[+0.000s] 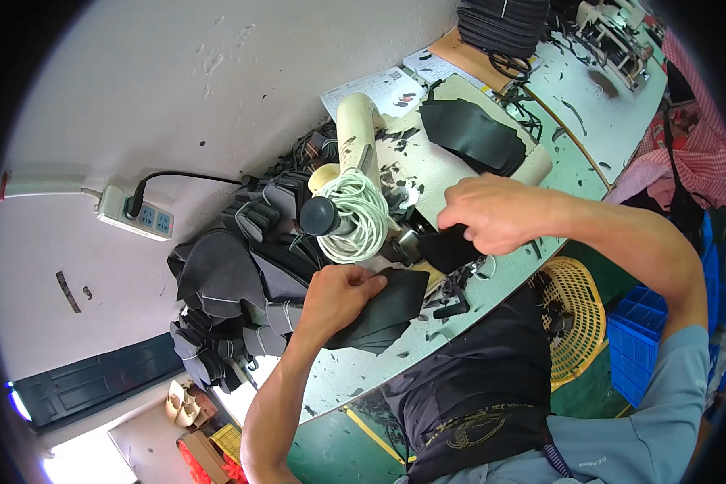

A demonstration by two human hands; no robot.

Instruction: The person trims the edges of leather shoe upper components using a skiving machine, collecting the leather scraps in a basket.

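My right hand [492, 211] pinches a small black cut piece [448, 252], perhaps leather, at the front of an off-white machine [355, 133]. That piece lies against the machine's metal working part, and its far edge is hidden there. To the left, my left hand [337, 300] has thumb and fingers closed on the top black piece [399, 300] of a fanned pile at the table's front edge. A coil of pale green cord [355, 218] hangs on the machine beside a round black knob [319, 215]. More black pieces [472, 133] are stacked on the machine's bed.
Bundles of dark cut pieces [218, 274] crowd the table's left side. Black scraps litter the pale tabletop [363, 375]. A yellow basket [577, 323] and blue crate [633, 339] stand at the right below the table. A power strip [137, 214] is on the wall.
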